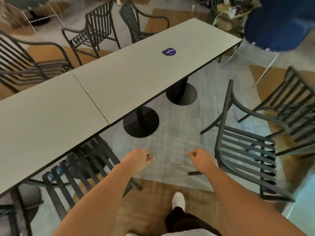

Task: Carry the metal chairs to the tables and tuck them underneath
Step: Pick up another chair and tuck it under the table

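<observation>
round blue sticker (169,51) on table (129,77), wording too blurred to read

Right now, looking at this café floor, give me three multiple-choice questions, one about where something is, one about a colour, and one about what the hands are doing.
1. Where is the round sticker?
A. On the top of the far table
B. On the floor
C. On a chair seat

2. What colour is the seat of the stool at upper right?
A. Red
B. Blue
C. White

3. What are the left hand and right hand doing?
A. Both grip a chair
B. One presses on the table
C. Both hold nothing

Answers: 1 A, the sticker lies on the grey tabletop toward its far end. 2 B, the stool's seat is deep blue. 3 C, both hands hang loosely curled over the floor, touching neither the tucked chair nor the free chair at right.
</observation>
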The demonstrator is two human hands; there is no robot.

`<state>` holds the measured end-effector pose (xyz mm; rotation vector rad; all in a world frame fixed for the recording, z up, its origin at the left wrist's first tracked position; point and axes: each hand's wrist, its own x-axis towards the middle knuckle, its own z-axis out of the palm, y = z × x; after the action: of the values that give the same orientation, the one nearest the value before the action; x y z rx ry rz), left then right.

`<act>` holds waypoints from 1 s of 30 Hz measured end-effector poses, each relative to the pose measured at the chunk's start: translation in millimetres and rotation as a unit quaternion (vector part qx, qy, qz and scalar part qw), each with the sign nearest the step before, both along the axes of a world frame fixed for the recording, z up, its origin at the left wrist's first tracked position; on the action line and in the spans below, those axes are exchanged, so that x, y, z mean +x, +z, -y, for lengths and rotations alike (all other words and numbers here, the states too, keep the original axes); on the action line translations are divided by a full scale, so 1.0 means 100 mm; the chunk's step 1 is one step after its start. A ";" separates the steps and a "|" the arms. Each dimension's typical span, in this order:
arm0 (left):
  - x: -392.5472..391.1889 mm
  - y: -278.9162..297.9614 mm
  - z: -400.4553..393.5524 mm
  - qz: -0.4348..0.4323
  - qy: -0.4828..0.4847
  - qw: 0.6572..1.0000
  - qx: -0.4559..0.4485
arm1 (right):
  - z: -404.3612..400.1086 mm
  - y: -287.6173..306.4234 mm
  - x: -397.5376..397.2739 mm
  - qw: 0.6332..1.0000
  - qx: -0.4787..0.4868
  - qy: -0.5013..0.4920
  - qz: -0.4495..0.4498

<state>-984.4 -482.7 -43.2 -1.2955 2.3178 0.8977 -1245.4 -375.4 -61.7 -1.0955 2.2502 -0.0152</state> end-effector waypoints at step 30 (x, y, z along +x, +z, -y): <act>-4.75 -0.02 2.00 -0.071 -0.430 0.897 -0.074 | 0.64 -0.21 -2.36 0.921 0.000 -0.352 0.169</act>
<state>-1459.3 -682.6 -44.8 -0.1341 2.6961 0.5114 -1480.9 -439.4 -82.9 -0.2032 2.1909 -0.4640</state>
